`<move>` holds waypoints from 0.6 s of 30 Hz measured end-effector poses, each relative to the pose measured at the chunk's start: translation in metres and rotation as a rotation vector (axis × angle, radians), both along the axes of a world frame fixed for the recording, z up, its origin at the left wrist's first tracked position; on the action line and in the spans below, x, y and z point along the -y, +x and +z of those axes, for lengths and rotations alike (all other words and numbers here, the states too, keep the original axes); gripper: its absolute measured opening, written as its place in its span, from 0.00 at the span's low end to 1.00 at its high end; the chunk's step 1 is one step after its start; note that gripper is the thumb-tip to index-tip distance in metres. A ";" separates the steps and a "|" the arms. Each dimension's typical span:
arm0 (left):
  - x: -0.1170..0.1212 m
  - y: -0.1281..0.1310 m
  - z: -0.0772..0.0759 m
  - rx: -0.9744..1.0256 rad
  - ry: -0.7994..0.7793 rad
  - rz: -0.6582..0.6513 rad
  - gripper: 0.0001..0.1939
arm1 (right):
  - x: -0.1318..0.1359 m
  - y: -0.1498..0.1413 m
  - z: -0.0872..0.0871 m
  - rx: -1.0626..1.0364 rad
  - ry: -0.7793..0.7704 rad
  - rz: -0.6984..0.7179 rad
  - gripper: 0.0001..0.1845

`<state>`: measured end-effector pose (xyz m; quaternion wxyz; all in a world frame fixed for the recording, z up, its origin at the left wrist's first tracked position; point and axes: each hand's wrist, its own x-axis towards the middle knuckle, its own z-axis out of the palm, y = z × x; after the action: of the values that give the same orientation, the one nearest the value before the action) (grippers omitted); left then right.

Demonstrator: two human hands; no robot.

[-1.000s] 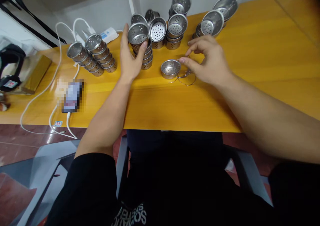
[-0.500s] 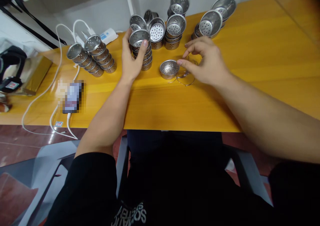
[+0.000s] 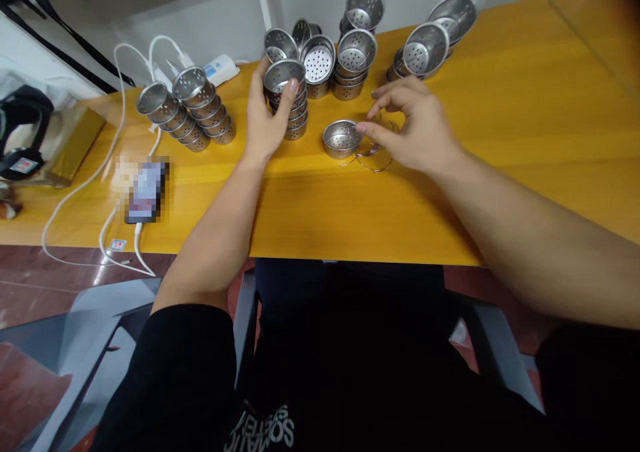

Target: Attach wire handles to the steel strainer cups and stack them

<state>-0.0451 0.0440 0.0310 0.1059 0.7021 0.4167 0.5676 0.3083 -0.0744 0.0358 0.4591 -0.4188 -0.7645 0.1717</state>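
Observation:
My left hand (image 3: pixel 267 119) is wrapped around a stack of perforated metal cups (image 3: pixel 296 120), its thumb on the near side of the top cup's rim. To the right, a single shallow perforated cup (image 3: pixel 341 140) stands upright on the table. Over its right side hovers my right hand (image 3: pixel 413 122), thumb tip at the cup's rim and fingers curled but apart from the thumb. No object shows between those fingertips. Thin wire loops (image 3: pixel 375 167) lie beside the cup, partly hidden under the right hand.
Behind stand more perforated cups (image 3: pixel 356 52), with leaning stacks (image 3: pixel 425 49) at the back right and two more stacks (image 3: pixel 180 115) at the left. A phone (image 3: pixel 147 192) with white cables lies on the wooden table (image 3: pixel 350 219). A power strip (image 3: pixel 220 71) sits near the wall.
The whole view has shifted slightly. Both hands keep the same places relative to the cups.

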 end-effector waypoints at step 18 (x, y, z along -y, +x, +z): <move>0.009 0.045 -0.065 -0.101 -0.435 -0.366 0.53 | 0.002 0.002 0.006 -0.003 0.060 -0.045 0.24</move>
<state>-0.0005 0.0350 -0.0339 0.3338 0.7538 0.3996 0.4008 0.3105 -0.0762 0.0415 0.4763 -0.4219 -0.7589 0.1389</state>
